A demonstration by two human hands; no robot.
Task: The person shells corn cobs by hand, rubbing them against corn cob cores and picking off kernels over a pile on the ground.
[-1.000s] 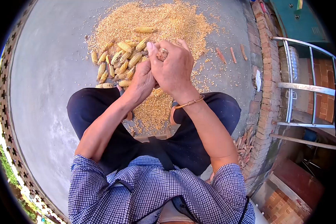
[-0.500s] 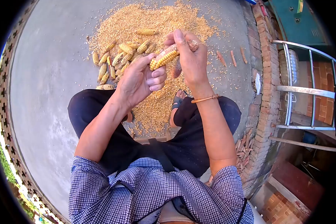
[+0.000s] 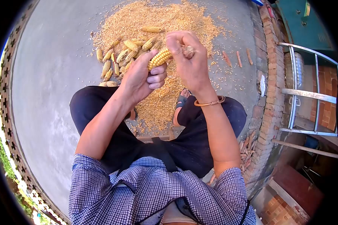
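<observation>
My left hand [image 3: 142, 77] is wrapped round the lower end of an ear of corn [image 3: 160, 59], whose yellow kernels face up. At its upper end my right hand [image 3: 191, 58] is closed, with thumb and fingers bent close against the ear. A reddish-brown bare corn cob [image 3: 188, 51] shows between the fingers of my right hand; most of it is hidden. Beyond my hands, several unshelled ears [image 3: 129, 50] lie heaped at the left edge of a wide spread of loose kernels [image 3: 157, 17]. Kernels [image 3: 154, 108] also cover the ground between my feet.
Several stripped cobs [image 3: 226, 59] lie on the concrete [image 3: 45, 93] to the right, and more are piled [image 3: 248, 153] by the low brick edge [image 3: 270, 82]. A metal rail [image 3: 308, 92] stands beyond it. My knees flank the kernels.
The ear has rolled, so full kernel rows now face up where a stripped strip showed. My right hand has turned, and the dark cob end below it is out of sight.
</observation>
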